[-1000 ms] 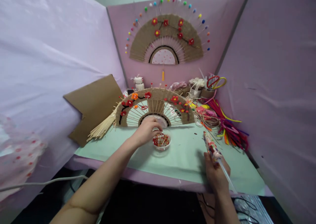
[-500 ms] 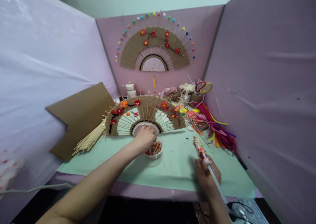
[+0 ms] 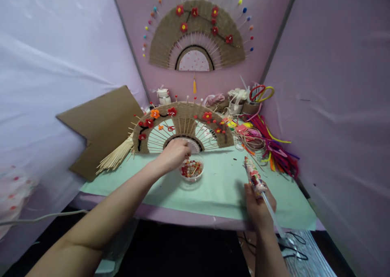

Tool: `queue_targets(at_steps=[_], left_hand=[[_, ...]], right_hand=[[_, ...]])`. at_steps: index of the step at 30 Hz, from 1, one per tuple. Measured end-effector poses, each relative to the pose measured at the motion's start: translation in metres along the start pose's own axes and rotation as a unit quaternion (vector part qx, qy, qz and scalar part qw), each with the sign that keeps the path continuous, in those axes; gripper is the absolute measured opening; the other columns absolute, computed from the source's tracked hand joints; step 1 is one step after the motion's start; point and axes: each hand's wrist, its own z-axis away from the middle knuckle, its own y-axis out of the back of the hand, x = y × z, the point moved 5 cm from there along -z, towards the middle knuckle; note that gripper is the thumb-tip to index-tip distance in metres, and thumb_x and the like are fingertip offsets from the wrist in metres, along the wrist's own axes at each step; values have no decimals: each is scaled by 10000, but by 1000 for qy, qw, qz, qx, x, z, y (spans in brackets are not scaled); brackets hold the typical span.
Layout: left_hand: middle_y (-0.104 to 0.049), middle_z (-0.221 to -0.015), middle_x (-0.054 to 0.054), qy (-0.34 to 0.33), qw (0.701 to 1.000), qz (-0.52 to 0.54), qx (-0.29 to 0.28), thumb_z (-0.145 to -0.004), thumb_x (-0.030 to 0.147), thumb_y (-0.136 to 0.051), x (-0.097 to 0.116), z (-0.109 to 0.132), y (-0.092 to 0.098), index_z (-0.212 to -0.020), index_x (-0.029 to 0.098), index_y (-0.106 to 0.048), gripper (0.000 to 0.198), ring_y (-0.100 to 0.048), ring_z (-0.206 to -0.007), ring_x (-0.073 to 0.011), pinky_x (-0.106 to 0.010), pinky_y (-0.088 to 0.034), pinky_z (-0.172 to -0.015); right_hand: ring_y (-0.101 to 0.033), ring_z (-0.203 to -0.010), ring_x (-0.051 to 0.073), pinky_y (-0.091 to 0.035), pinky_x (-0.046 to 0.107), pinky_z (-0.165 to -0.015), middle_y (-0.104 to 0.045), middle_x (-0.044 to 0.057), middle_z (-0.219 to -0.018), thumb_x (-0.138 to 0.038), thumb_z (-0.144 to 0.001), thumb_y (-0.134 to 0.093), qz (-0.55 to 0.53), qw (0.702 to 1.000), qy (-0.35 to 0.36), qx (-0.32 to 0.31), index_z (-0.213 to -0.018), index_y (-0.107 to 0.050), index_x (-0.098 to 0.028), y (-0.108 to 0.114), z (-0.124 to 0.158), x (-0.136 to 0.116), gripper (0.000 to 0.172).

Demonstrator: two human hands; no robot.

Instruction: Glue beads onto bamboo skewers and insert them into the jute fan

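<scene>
At the left, a notched sheet of brown cardboard (image 3: 103, 126) leans beside the table (image 3: 219, 195), and a bundle of pale thin sticks (image 3: 114, 161) lies against its right side. A white jar (image 3: 164, 97) stands at the far side, behind the standing fan (image 3: 183, 111), which is upright on the table and carries red and orange flowers on dark branches. In front of this fan, the left hand (image 3: 176, 153) hangs with its fingers bunched over the far left rim of a clear round bowl (image 3: 191, 179); whether it pinches anything I cannot tell. Red, orange and clear beads (image 3: 190, 169) fill the bowl, near the middle of the table. On the far wall, above, hangs a larger fan (image 3: 164, 37) with a yellow tassel (image 3: 194, 86). Farther right, the right hand (image 3: 260, 208) grips a patterned glue gun (image 3: 255, 178) over the near part of the table, its nozzle pointing far and slightly left, a translucent rod (image 3: 272, 214) sticking out behind. At the far right, red and yellow scissor handles (image 3: 257, 93) rise from a cup (image 3: 250, 107), and bright fuzzy stems (image 3: 282, 159) lie heaped nearer.
</scene>
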Motion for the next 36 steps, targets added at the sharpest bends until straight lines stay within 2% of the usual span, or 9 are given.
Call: queue_targets(at_steps=[9,15,22,28,32,36], left_hand=[[-677,-888,-79,-46,998,-22,-31,-820,203,-651,12,-8,-20,-835,196,-768,119,-576,-905,-231,-345,-314,-748],[-667,-808,-88,-94,993,-63,-15,-825,199,-657,18,-8,-27,-729,168,-734,127,-530,-871,-233,-354,-279,-720],[-677,-809,-111,-104,991,-86,-21,-822,194,-678,24,-9,-28,-702,145,-716,135,-505,-867,-243,-373,-248,-695],[-689,-807,-116,-119,987,-103,-32,-814,190,-687,28,-12,-29,-678,136,-712,149,-507,-880,-245,-381,-235,-677],[-685,-811,-126,-135,983,-125,-23,-824,195,-665,30,-13,-31,-693,133,-714,152,-504,-883,-248,-382,-238,-681],[-689,-788,-129,-132,983,-124,-29,-828,182,-651,31,-13,-35,-708,139,-719,145,-508,-912,-268,-390,-251,-695]], right_hand=[[-653,-778,293,-478,358,-700,-713,152,-831,-822,-812,-392,2,1000,-10,3,-962,-692,-137,0,2,5,763],[-650,-777,289,-474,353,-698,-707,153,-834,-805,-819,-418,-7,1000,-3,10,-964,-685,-133,0,2,6,738],[-641,-707,264,-467,331,-647,-702,119,-782,-747,-848,-457,-13,1000,9,13,-937,-687,-149,0,4,6,647],[-644,-702,269,-467,337,-636,-707,125,-769,-767,-848,-418,-3,999,32,21,-919,-692,-146,1,2,3,683],[-641,-688,270,-461,333,-618,-706,126,-758,-774,-842,-418,1,1000,24,11,-937,-701,-135,1,2,3,705],[-650,-736,282,-469,345,-659,-714,136,-799,-758,-851,-414,7,1000,25,12,-958,-705,-128,0,2,3,702]])
